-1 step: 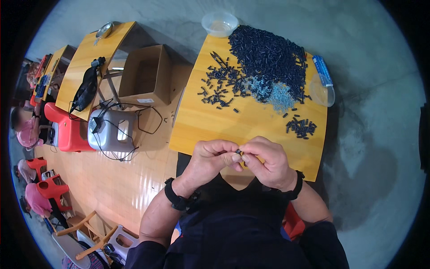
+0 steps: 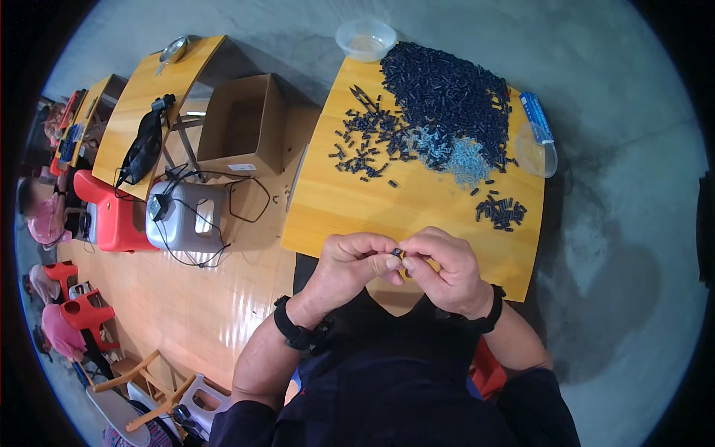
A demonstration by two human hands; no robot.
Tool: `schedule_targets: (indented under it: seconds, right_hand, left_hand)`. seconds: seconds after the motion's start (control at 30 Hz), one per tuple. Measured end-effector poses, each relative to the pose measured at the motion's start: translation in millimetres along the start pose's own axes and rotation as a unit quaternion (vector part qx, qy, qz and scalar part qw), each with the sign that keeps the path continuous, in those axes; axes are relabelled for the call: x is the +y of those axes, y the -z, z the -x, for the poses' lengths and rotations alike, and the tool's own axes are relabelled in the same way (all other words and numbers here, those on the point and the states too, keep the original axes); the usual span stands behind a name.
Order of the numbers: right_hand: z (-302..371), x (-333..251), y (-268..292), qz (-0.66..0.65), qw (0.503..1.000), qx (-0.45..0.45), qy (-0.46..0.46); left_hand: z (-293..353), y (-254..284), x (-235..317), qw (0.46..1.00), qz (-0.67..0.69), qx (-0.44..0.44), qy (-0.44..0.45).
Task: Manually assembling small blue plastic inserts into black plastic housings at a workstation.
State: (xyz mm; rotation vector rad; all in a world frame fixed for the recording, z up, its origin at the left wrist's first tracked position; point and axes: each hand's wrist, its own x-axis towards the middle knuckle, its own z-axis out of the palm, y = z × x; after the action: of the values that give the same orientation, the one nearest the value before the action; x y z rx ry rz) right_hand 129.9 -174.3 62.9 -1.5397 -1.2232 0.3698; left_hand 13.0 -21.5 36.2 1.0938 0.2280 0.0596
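Above the near edge of the yellow wooden table (image 2: pixel 357 216), my left hand (image 2: pixel 350 268) pinches a small dark piece (image 2: pixel 397 252) between thumb and forefinger. My right hand (image 2: pixel 445 270) meets it from the other side, thumb and forefinger closed at the same piece. Fingertips cover most of it. Beyond my hands lies a large heap of short black tube-like pieces (image 2: pixel 447 89), with a pile of tiny light-blue parts (image 2: pixel 468 162) at its near side. A looser scatter of black pieces (image 2: pixel 365 153) spreads to the left, and a small separate group (image 2: pixel 500 212) sits at the right.
Dark scissors or snips (image 2: pixel 363 98) lie by the heap's left side. A clear plastic bowl (image 2: pixel 365 40) stands at the far left corner; a blue box (image 2: pixel 536 118) and a clear container (image 2: pixel 535 153) are at the right edge. Left are a cardboard box (image 2: pixel 242 127), stools and other people.
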Motion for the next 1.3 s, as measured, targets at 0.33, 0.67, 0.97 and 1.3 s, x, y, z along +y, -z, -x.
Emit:
schedule_targets:
  seconds: [0.33,0.67,0.97,1.3]
  right_hand:
    - [-1,2,-7,0.02,1.0,-0.009,0.018]
    - [-3,10,-14,0.112,0.989,-0.07,0.072]
    - [-39,84,-19,0.145,0.986,-0.032,-0.074]
    - [-74,134,-58,0.388,0.91,-0.106,-0.105]
  left_hand:
    - [4,8,-12,1.0,0.011,-0.014,-0.012]
    - [10,16,-17,0.997,0.035,-0.003,0.066]
    - [7,24,-34,0.997,0.055,0.02,0.052]
    - [12,37,-31,0.999,0.01,0.045,0.027]
